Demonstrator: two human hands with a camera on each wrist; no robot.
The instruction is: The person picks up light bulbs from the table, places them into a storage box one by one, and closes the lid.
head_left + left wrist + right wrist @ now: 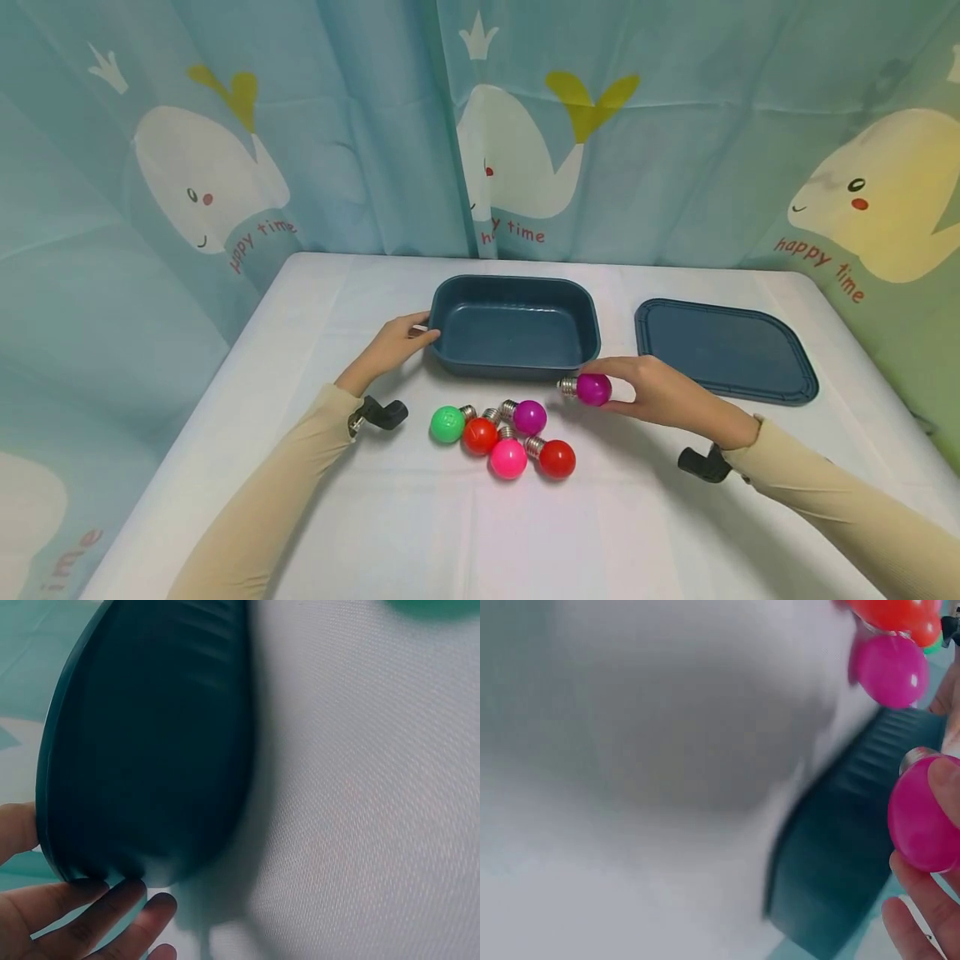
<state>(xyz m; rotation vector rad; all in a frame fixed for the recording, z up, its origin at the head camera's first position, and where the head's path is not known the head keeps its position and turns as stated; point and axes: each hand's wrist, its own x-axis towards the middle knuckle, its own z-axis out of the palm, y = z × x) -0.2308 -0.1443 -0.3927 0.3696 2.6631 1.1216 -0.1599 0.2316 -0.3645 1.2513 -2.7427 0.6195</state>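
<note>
A purple light bulb (594,389) is pinched between the thumb and fingers of my right hand (670,398), just off the front right corner of a dark blue container (517,367). Its metal screw base points left. In the right wrist view the same bulb (922,814) looks magenta, with fingertips around its globe. My left hand (392,346) grips the left end of the container; the left wrist view has the thumb at the rim and the fingers (124,896) against the outer wall. No bulb shows inside the container.
In front of the container lie several bulbs: a green one (447,424), a red one (480,436), a pink one (508,459), another purple one (529,417) and a second red one (557,459). A dark blue lid (723,346) lies at the right. A curtain (375,125) hangs behind the table.
</note>
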